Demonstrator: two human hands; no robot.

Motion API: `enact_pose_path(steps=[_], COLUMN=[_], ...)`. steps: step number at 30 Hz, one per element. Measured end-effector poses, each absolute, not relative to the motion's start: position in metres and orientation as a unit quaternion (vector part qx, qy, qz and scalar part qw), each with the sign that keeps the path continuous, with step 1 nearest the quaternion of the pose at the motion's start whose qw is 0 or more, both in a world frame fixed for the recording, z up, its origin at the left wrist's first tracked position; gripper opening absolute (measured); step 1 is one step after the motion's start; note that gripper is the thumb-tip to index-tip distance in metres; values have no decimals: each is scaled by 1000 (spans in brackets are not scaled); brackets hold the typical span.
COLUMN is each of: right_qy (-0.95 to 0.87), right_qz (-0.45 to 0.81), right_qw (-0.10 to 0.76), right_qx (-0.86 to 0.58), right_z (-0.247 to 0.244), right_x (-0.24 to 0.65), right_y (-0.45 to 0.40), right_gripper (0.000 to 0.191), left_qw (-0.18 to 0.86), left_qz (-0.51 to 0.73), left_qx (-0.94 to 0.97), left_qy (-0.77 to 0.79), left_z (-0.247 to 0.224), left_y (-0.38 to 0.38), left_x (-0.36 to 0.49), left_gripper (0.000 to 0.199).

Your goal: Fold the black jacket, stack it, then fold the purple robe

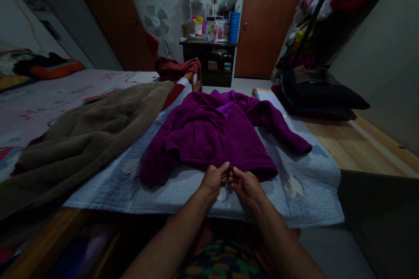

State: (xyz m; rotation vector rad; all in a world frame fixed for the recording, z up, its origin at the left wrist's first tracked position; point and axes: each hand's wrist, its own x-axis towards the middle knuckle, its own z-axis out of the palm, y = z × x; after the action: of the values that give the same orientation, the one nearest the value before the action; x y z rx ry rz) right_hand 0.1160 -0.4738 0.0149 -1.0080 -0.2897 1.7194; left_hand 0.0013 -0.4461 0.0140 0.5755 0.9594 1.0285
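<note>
A purple jacket (209,135) lies spread on a light blue quilted cloth (183,196), its collar away from me and its sleeves out to both sides. At the middle of its bottom hem, my left hand (216,178) pinches the lower end of the front zipper. Close beside it on the right, my right hand (244,183) is closed on the other side of the same zipper end. The thumbs nearly meet, and a small dark piece shows between them. Above the hands the front edges lie together along the zipper line.
A brown fleece garment (98,126) lies at the left, near a pink patterned bedspread (65,96). Folded dark clothes (321,91) rest on a wooden board (340,144) at the right. Farther back stand a white fan (157,22) and a dark shelf (209,63) with items.
</note>
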Motion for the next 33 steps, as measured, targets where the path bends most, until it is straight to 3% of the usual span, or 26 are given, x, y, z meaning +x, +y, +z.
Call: enact_pose_path(steps=[33], right_qy=[-145], right_qz=[658], right_qw=[571], right_qx=[-469], right_z=[17], right_x=[107], right_y=[-476], right_gripper=[26], left_qw=[678], left_qz=[498], left_qx=[279], left_qy=[464], left_z=[5], left_y=[-449], left_x=[7], left_gripper=[40])
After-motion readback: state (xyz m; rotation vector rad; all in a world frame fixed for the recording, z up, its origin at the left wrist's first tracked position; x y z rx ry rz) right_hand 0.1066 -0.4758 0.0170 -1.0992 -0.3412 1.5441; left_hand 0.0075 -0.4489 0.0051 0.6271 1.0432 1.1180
